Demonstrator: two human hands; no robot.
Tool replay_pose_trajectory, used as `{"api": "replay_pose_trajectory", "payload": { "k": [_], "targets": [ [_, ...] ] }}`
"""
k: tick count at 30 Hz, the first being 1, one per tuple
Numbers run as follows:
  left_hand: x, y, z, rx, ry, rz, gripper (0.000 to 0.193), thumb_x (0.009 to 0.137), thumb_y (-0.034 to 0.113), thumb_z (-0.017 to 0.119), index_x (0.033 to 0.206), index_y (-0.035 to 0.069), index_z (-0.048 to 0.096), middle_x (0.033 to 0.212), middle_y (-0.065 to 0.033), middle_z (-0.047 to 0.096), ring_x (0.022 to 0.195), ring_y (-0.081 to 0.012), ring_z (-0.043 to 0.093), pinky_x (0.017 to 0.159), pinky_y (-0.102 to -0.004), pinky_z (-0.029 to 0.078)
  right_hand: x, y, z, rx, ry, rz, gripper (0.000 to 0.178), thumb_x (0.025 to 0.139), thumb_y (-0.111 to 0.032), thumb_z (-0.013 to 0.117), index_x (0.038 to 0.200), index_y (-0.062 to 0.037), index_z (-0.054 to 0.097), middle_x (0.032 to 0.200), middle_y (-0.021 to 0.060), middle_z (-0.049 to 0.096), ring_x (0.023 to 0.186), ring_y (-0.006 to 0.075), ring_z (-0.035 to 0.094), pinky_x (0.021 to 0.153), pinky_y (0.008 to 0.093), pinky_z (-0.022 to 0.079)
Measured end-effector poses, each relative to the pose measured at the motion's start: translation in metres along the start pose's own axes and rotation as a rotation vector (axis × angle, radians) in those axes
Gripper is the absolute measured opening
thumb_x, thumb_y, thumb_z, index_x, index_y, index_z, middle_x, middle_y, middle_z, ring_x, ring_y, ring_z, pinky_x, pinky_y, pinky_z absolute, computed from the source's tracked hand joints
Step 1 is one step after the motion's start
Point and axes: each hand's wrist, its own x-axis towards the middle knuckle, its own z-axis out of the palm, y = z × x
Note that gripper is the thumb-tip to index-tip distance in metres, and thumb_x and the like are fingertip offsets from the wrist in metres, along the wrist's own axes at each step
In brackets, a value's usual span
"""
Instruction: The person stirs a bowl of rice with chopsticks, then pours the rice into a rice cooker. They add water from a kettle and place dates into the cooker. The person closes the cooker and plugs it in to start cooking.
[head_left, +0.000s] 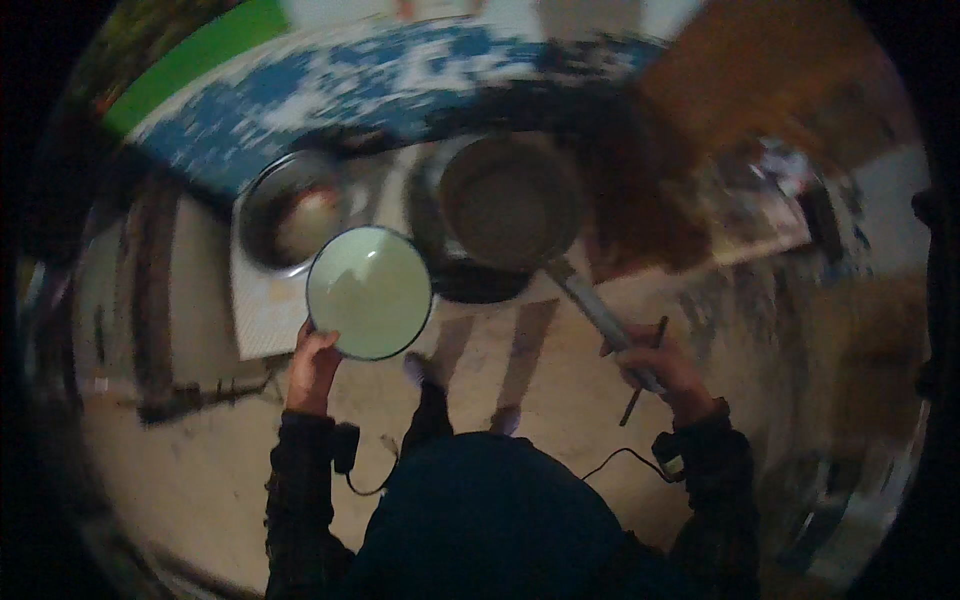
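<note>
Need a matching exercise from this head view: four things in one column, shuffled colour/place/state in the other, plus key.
Column 1
1. Left hand
2. Right hand
3. Round dish
4. Metal bowl

Column 2
A. Closed around the handle of the dark pan
B. Something pale and reddish inside; set farther from the person than the dish
C. Thumb on the dish's near-left rim
D. Pale green with a dark rim

Pairs: 1-C, 2-A, 3-D, 4-B
</note>
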Motion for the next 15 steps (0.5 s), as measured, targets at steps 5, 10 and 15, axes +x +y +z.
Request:
{"api": "replay_pose_trajectory", "payload": {
  "k": [5,10,15],
  "targets": [
    [-0.014,-0.04,0.134,0.068,-0.221,-0.121,0.065,0.076,0.015,0.064,0.135,-0.003,0.044,0.131,-0.0141,0.055,0.119,-0.0289,0.056,0.097,-0.0468,0.049,-0.137,0.06,-0.089,0.07,0.153,-0.031,0.027,0.08,-0.021,0.07,0.096,0.0006,0.068,0.067,0.0019,0.057,0.057,0.0089,0.054,0.052,0.0244,0.039],
    [-0.001,-0.105,0.277,0.07,-0.321,-0.094,0.055,0.081,0.013,0.062,0.132,-0.002,0.048,0.128,-0.014,0.057,0.115,-0.0289,0.059,0.093,-0.0468,0.052,-0.218,0.105,-0.17,0.176,0.43,-0.049,0.028,0.079,-0.02,0.069,0.096,0.0017,0.067,0.072,0.0038,0.059,0.056,0.0113,0.054,0.052,0.025,0.039],
    [0.037,-0.174,0.405,0.053,-0.449,-0.163,0.048,0.084,0.012,0.06,0.129,0.0,0.051,0.126,-0.0137,0.058,0.112,-0.0283,0.06,0.092,-0.0425,0.053,-0.282,0.145,-0.22,0.236,0.702,-0.018,0.028,0.077,-0.018,0.069,0.095,0.0033,0.067,0.077,0.0055,0.062,0.056,0.0128,0.054,0.051,0.0257,0.039]
  ]
}}
